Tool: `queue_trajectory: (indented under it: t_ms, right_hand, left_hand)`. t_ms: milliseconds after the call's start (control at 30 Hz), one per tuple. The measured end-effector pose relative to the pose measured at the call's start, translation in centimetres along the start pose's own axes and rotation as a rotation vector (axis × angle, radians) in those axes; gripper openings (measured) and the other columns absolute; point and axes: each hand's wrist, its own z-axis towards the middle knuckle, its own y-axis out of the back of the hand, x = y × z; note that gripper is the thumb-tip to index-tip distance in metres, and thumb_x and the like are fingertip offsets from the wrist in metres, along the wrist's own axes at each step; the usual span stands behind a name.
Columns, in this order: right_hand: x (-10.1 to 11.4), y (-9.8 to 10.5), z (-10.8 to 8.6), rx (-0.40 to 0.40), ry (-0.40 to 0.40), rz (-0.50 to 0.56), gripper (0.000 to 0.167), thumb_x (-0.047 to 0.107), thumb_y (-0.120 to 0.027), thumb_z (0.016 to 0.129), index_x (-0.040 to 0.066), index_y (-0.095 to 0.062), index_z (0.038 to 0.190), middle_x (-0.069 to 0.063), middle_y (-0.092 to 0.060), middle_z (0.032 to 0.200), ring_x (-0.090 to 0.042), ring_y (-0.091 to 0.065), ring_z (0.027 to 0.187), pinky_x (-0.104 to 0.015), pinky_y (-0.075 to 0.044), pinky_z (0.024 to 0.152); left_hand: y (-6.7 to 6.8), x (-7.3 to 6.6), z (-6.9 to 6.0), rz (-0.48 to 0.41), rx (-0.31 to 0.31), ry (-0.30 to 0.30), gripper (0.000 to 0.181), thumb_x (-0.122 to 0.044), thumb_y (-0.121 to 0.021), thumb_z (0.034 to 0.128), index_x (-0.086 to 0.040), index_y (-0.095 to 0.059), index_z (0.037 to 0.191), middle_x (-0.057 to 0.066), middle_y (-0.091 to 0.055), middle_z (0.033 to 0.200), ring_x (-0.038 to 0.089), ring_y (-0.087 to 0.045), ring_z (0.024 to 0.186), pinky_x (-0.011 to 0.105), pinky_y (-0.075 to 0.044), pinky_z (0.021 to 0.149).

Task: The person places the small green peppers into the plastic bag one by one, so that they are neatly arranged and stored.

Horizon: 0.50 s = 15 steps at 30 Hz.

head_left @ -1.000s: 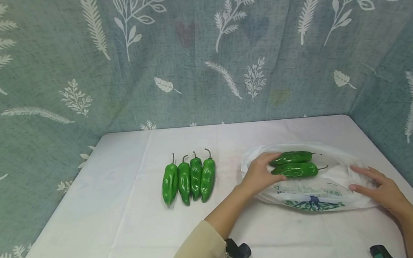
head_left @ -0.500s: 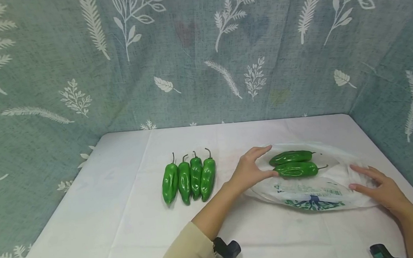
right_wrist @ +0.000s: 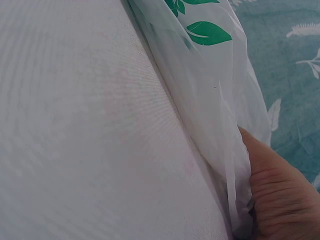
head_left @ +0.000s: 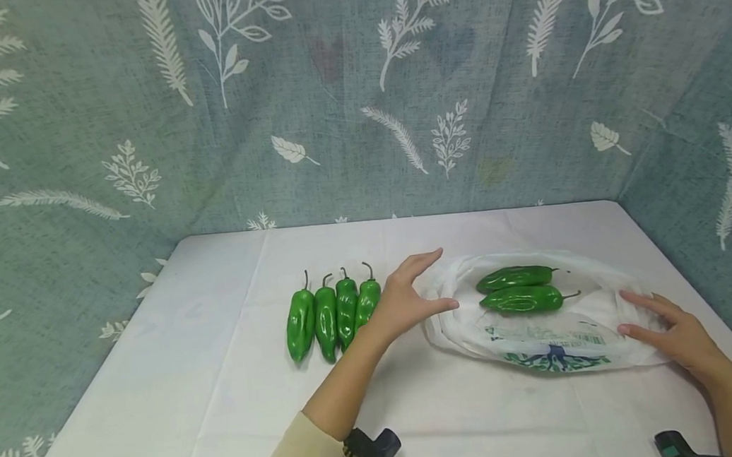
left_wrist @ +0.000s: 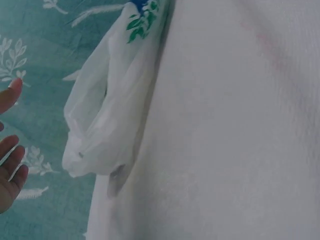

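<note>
Two green chili peppers (head_left: pixel 527 300) lie side by side at the mouth of a white plastic bag (head_left: pixel 554 332), stems to the right. My left hand (head_left: pixel 399 304) is between the bag and a row of several green chili peppers (head_left: pixel 300 326), thumb and fingers spread with nothing between them. Its forearm hides the lower part of the rightmost pepper. At the bag's right end, my right hand (head_left: pixel 682 337) holds the crumpled plastic between thumb and fingers. The right wrist view shows its thumb (right_wrist: pixel 275 185) against the bag.
A white cloth covers the table (head_left: pixel 238 407), with a patterned green-blue fabric (head_left: pixel 335 153) behind and at the sides. Black devices (head_left: pixel 375 447) sit by both wrists. The bag's rim (left_wrist: pixel 85 95) stands up in the left wrist view.
My left hand has let go of the chili peppers in the bag and moved left, out of the bag to the row of peppers. My right hand has stayed at the bag.
</note>
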Motion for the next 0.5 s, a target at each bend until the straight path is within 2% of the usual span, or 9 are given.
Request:
queue_trajectory:
  t_ms: [300, 500]
  right_hand:
    - [-0.1, -0.2, -0.1, -0.006, 0.011, 0.038, 0.074, 0.036, -0.067, 0.088, 0.015, -0.029, 0.148, -0.034, 0.001, 0.151, -0.058, 0.004, 0.134, -0.075, -0.004, 0.101]
    - [-0.2, -0.1, 0.0, 0.001, 0.01, 0.036, 0.074, 0.036, -0.067, 0.088, 0.015, -0.029, 0.148, -0.034, 0.001, 0.151, -0.058, 0.004, 0.135, -0.074, -0.004, 0.101]
  left_hand:
    - [2.3, 0.6, -1.3, -0.055, -0.094, 0.043, 0.077, -0.025, -0.085, 0.0695, -0.023, -0.05, 0.138, -0.003, -0.053, 0.135, 0.015, -0.048, 0.126, 0.038, -0.038, 0.106]
    - [3.9, 1.3, -2.6, -0.054, -0.132, 0.08, 0.077, -0.028, -0.085, 0.0698, -0.025, -0.049, 0.138, -0.006, -0.051, 0.137, 0.017, -0.046, 0.128, 0.043, -0.039, 0.105]
